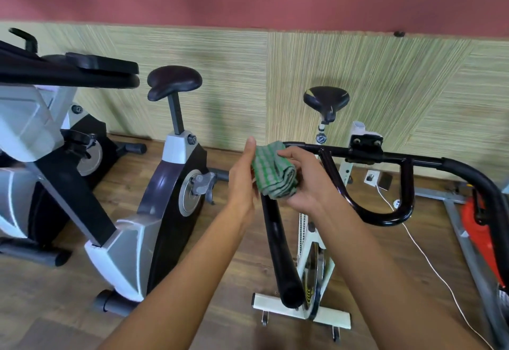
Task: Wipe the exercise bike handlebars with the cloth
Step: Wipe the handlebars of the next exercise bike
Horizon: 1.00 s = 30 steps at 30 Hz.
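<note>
A folded green-and-grey checked cloth [272, 172] sits over the left bend of the black handlebars [369, 155] of a white exercise bike. My right hand [305, 181] grips the cloth from the right, fingers curled around it. My left hand [242, 181] presses flat against the cloth's left side, thumb up. The left handlebar grip [281, 253] runs down toward me below the cloth. The part of the bar under the cloth is hidden.
A grey-and-black exercise bike [165, 192] stands to the left, with another machine [33, 134] at the far left. The white bike's saddle [326, 99] is behind the bars. A white cable [429, 261] trails over the wooden floor. A red-and-grey frame [479, 236] stands at right.
</note>
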Each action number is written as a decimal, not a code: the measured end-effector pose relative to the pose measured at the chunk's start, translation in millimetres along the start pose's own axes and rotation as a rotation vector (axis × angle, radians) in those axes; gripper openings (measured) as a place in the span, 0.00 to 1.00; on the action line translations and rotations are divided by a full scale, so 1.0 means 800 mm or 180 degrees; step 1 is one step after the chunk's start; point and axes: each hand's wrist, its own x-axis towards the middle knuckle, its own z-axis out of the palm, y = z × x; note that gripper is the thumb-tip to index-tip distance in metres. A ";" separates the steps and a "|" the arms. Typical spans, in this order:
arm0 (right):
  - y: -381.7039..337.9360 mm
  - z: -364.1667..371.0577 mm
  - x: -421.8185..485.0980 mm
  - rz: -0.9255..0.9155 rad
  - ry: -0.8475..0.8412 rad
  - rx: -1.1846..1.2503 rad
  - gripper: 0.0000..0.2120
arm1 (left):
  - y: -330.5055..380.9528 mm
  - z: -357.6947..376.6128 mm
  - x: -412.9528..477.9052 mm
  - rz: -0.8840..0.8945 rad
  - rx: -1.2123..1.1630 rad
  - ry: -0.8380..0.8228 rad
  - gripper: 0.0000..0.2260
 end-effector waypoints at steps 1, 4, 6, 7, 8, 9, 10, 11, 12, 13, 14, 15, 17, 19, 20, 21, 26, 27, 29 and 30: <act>0.004 0.004 0.000 -0.0020 -0.0017 -0.0039 0.20 | 0.000 -0.002 -0.003 -0.0154 -0.0290 -0.0147 0.25; 0.018 0.018 -0.001 -0.0229 0.0102 -0.0454 0.18 | 0.001 -0.011 -0.003 -0.0361 -0.0739 -0.0290 0.18; 0.026 0.025 0.001 -0.0405 0.0281 -0.0961 0.17 | 0.002 -0.021 0.000 -0.0529 -0.0957 -0.0266 0.17; 0.027 0.027 0.001 -0.0503 0.0395 -0.1313 0.16 | 0.004 -0.025 0.000 -0.0620 -0.0990 -0.0271 0.17; 0.026 0.028 0.000 -0.0608 0.0515 -0.1677 0.16 | 0.006 -0.030 0.002 -0.0679 -0.0968 -0.0229 0.18; 0.023 0.026 0.000 -0.0740 0.0628 -0.2043 0.15 | 0.009 -0.036 0.006 -0.0693 -0.0992 -0.0170 0.18; 0.018 0.022 0.001 -0.0873 0.0712 -0.2340 0.15 | 0.012 -0.043 0.012 -0.0666 -0.1026 -0.0055 0.18; 0.013 0.016 0.004 -0.0982 0.0778 -0.2584 0.14 | 0.015 -0.052 0.022 -0.0618 -0.1092 0.0086 0.19; 0.008 0.012 0.007 -0.1040 0.0860 -0.2802 0.12 | 0.020 -0.061 0.033 -0.0551 -0.1043 0.0211 0.19; 0.004 0.008 0.013 -0.1075 0.0954 -0.3035 0.10 | 0.024 -0.069 0.045 -0.0487 -0.0921 0.0329 0.20; 0.001 0.005 0.019 -0.1104 0.1032 -0.3276 0.08 | 0.028 -0.074 0.056 -0.0437 -0.0741 0.0424 0.20; -0.001 0.001 0.029 -0.1142 0.1100 -0.3544 0.08 | 0.031 -0.075 0.065 -0.0418 -0.0541 0.0482 0.21; -0.007 -0.007 0.053 -0.1391 0.1234 -0.4024 0.12 | 0.034 -0.063 0.079 -0.0555 -0.0097 0.0475 0.20; -0.014 -0.018 0.076 -0.1747 0.1350 -0.4581 0.17 | 0.035 -0.037 0.090 -0.0648 0.0530 0.0423 0.24; -0.018 -0.024 0.086 -0.1887 0.1383 -0.4940 0.19 | 0.034 -0.026 0.101 -0.0598 0.0918 0.0394 0.29; -0.021 -0.029 0.094 -0.1988 0.1431 -0.5318 0.19 | 0.029 -0.018 0.118 -0.0507 0.1305 0.0300 0.35; -0.040 -0.037 0.110 -0.2303 0.1554 -0.5993 0.13 | 0.030 0.021 0.159 -0.0281 0.3111 -0.0107 0.32; -0.044 -0.038 0.111 -0.2282 0.1506 -0.5931 0.12 | 0.033 0.024 0.169 -0.0326 0.3207 -0.0158 0.32; -0.047 -0.041 0.112 -0.2300 0.1438 -0.5818 0.12 | 0.038 0.023 0.189 -0.0396 0.3221 -0.0146 0.32; -0.046 -0.043 0.112 -0.2328 0.1414 -0.5799 0.12 | 0.043 0.020 0.194 -0.0427 0.3215 -0.0109 0.32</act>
